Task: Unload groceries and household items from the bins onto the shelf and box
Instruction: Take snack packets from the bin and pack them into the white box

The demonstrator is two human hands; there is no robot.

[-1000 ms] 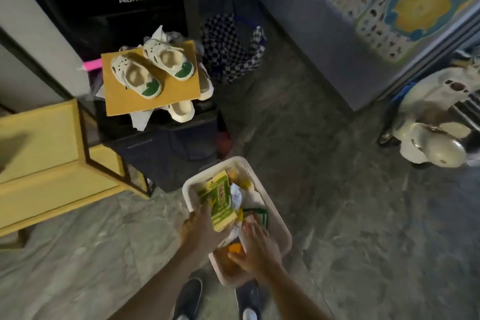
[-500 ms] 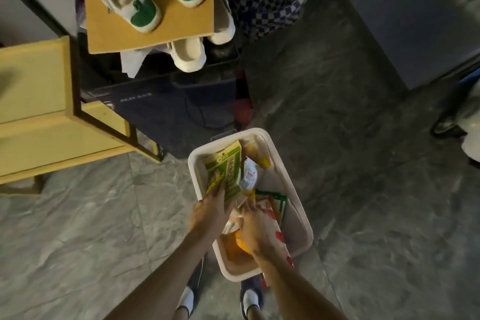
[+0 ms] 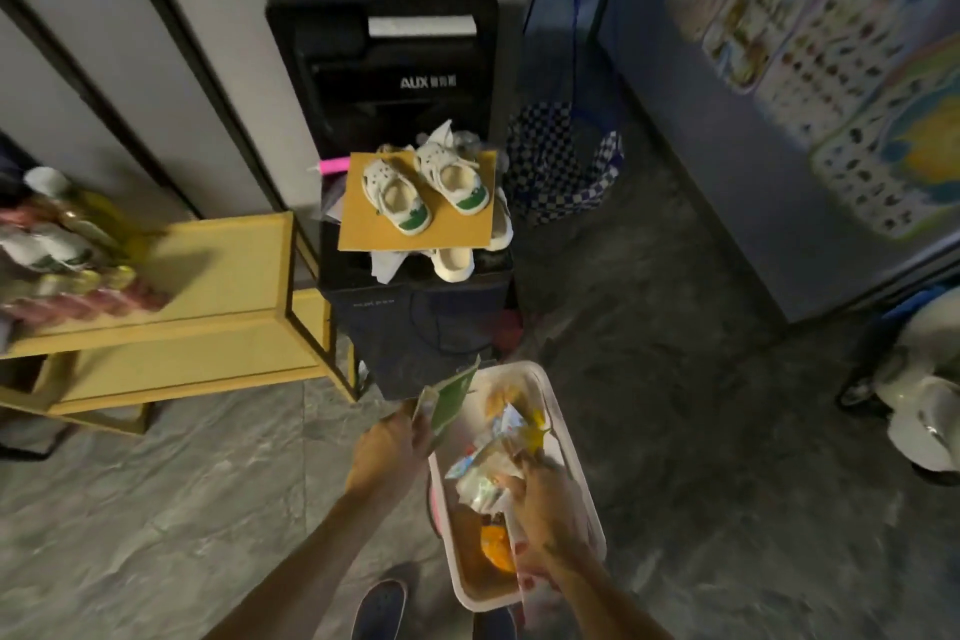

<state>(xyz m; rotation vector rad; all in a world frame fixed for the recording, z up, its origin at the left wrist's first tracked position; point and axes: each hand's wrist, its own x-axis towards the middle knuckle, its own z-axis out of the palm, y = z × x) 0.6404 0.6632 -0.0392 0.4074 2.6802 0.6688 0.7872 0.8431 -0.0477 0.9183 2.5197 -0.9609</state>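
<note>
A white plastic bin (image 3: 582, 463) stands on the floor in front of my feet, holding snack packets and an orange item (image 3: 496, 543). My left hand (image 3: 387, 447) grips a flat green packet (image 3: 449, 400), lifted edge-on over the bin's left rim. Inside the bin, my right hand (image 3: 543, 499) grips a pale crinkly snack packet (image 3: 480, 476). The yellow shelf (image 3: 228, 270) stands at the left, with several blurred groceries (image 3: 62, 255) on its top board.
A black AUX appliance (image 3: 395, 68) stands against the wall. In front of it a dark box (image 3: 421, 317) carries a board with small white-and-green shoes (image 3: 415, 192). A checkered basket (image 3: 561, 172) and a postered fridge (image 3: 779, 120) are at the right. A white ride-on toy (image 3: 924, 411) sits far right.
My left hand has lifted the green packet out of the bin toward the left rim. My right hand has taken hold of a pale packet. The view has tilted up, showing the shelf's groceries.
</note>
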